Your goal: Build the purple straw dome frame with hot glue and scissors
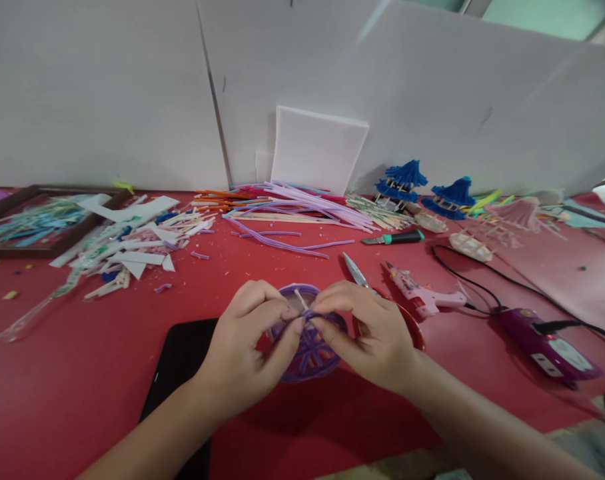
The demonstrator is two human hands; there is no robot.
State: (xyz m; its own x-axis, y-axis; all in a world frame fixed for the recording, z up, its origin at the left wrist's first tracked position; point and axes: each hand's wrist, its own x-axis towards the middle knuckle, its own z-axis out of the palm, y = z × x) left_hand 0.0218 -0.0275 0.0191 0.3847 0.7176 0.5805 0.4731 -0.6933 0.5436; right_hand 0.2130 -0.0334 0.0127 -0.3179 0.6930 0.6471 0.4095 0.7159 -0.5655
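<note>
A round purple openwork piece with spokes (311,357) is held between my two hands, over the red table. From its top pokes a short pale stick (301,299), with purple material wound at its base. My left hand (255,333) pinches that base from the left, thumb and forefinger together. From the right, my right hand (365,330) pinches the same spot with its thumb and fingers. My fingers cover parts of the rim. Just beyond my right hand lie scissors (355,270), their handles partly hidden by it.
A pink glue gun (422,290) lies right, near a purple power strip (545,347) with black cords. A cutter knife (395,237) and purple strips (317,207) lie behind. Paper scraps (132,240) and a brown frame (52,253) are left; a black phone-like slab (182,353) sits under my left arm.
</note>
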